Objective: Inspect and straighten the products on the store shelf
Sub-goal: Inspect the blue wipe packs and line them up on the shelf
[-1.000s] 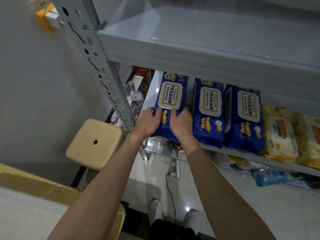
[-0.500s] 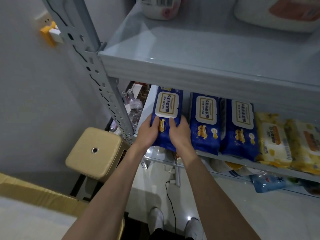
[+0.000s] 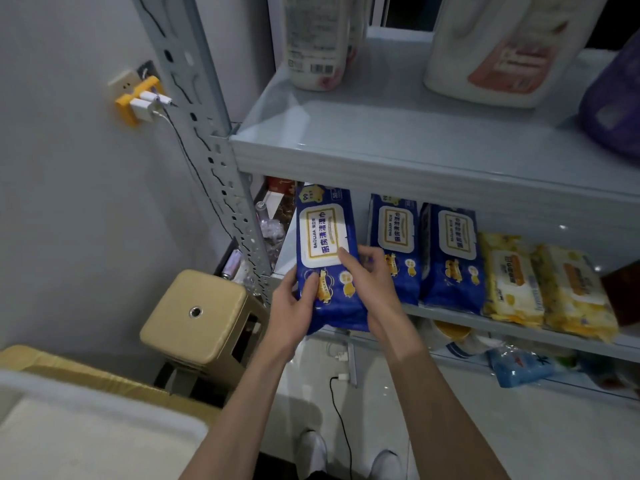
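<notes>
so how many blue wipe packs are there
3. One held blue pack is in the left hand and right hand at the row's left end; the second blue pack and third blue pack sit on the shelf to its right. Others may hide behind.

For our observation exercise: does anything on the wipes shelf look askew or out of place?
The leftmost blue wipes pack, held by the left hand and right hand, juts past the shelf edge, out of line with the next blue pack.
</notes>
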Demonstrator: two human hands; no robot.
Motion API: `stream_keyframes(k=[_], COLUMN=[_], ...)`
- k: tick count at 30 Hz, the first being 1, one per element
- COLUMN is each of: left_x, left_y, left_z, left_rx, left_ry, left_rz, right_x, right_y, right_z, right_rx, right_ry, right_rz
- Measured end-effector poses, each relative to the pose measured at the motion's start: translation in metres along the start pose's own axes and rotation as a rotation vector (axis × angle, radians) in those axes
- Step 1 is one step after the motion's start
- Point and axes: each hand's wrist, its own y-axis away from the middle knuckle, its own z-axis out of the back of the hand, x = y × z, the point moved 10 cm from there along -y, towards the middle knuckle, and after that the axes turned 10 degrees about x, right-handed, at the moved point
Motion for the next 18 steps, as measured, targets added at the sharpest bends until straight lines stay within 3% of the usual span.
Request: stream_keyframes(k=[5,18], left_x=[0.007,0.011], left_y=[0.04,0.093], left_z=[-0.008,-0.046], left_rx=[0.02,0.009], left_ry=[0.025,0.133], left_rz=[0.034,0.079], right_x=[-0.016,-0.026], right_y=[0.032,0.105], right_z=[0.013,0.064], right_rx=[0.013,0.142], right_ry=[-0.145,-0.174], right_rz=[-0.108,0.015])
